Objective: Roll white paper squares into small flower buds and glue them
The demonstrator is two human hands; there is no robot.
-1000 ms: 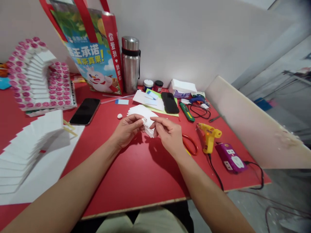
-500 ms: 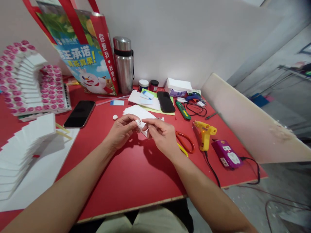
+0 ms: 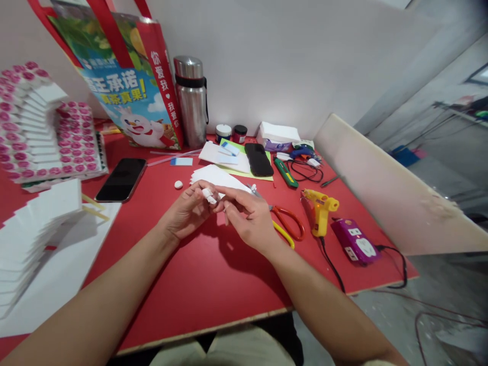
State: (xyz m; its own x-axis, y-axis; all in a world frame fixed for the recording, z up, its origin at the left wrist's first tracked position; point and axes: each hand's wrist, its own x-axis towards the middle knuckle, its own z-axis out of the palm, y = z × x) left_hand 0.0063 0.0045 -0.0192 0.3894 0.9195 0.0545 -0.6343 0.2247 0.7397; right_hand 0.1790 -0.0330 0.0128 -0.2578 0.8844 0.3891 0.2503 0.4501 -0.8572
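Above the red table, my left hand (image 3: 186, 216) pinches a small white folded piece (image 3: 208, 195), which looks like paper or foam. Its near end shows between the thumb and fingers. My right hand (image 3: 249, 218) meets it from the other side, index finger stretched to the piece and thumb tucked beneath; what lies right under those fingertips is partly hidden. A small round white piece (image 3: 178, 184) lies on the table left of my hands. Behind them are white sheets (image 3: 219, 176). Scissors with red and yellow handles (image 3: 292, 223) rest beside my right wrist.
A yellow glue gun (image 3: 320, 206) and a purple power box (image 3: 354, 241) with cords stand at right. Phones, a steel flask (image 3: 190, 101), a printed bag (image 3: 133, 96) and jars line the back. Fanned white boards (image 3: 34, 234) are at left.
The small white piece has turned in my fingers, so more of its folded side shows. My left hand has rolled slightly open toward me. The view has shifted a little.
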